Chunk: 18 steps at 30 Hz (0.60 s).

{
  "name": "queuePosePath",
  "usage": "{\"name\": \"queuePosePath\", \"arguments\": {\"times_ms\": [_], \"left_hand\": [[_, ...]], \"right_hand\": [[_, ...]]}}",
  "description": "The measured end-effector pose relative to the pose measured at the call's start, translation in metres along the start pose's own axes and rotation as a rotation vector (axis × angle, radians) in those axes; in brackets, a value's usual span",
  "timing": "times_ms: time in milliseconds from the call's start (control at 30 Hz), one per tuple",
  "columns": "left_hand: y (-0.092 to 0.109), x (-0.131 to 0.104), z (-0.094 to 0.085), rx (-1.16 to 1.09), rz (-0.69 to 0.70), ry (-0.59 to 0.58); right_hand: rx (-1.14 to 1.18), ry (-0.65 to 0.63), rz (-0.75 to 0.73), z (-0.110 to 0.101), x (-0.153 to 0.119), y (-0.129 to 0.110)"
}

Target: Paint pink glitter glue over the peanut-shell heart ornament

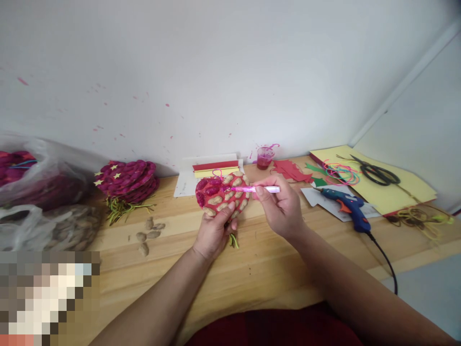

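Observation:
My left hand (215, 231) grips the lower edge of a round red disc covered with peanuts (236, 194), thumb on its front. Peanuts at the disc's left are coated magenta; those at the middle and right are bare tan. A pink loop shows at its top and green strands hang under it. Between the fingers of my right hand (283, 206) is a slim white and pink paintbrush (266, 189), its magenta tip against the peanuts near the disc's middle. A small clear cup of magenta paint (265, 157) stands behind, by the wall.
Finished-looking magenta peanut discs (127, 180) are stacked at the left beside plastic bags (50, 226). Several loose peanuts (153, 234) lie nearby. To the right are a corded blue glue gun (347, 204), black scissors (380, 173), yellow sheets (406, 192) and red paper cut-outs (290, 170).

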<state>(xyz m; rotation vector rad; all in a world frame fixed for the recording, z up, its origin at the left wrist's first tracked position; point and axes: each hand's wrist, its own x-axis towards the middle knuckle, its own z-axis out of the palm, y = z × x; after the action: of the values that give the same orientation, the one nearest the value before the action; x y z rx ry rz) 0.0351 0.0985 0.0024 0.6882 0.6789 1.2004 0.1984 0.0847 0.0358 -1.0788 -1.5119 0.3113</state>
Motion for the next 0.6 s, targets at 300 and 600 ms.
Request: {"name": "queuePosePath", "arguments": {"times_ms": [300, 600], "left_hand": [[-0.0005, 0.0014, -0.0035, -0.057, -0.040, 0.037], [0.0027, 0.0004, -0.0008, -0.054, -0.041, 0.039]], "right_hand": [[-0.005, -0.029, 0.031, -0.0013, 0.0019, 0.0063], [0.024, -0.032, 0.022, 0.0001, 0.0027, 0.0087]]}}
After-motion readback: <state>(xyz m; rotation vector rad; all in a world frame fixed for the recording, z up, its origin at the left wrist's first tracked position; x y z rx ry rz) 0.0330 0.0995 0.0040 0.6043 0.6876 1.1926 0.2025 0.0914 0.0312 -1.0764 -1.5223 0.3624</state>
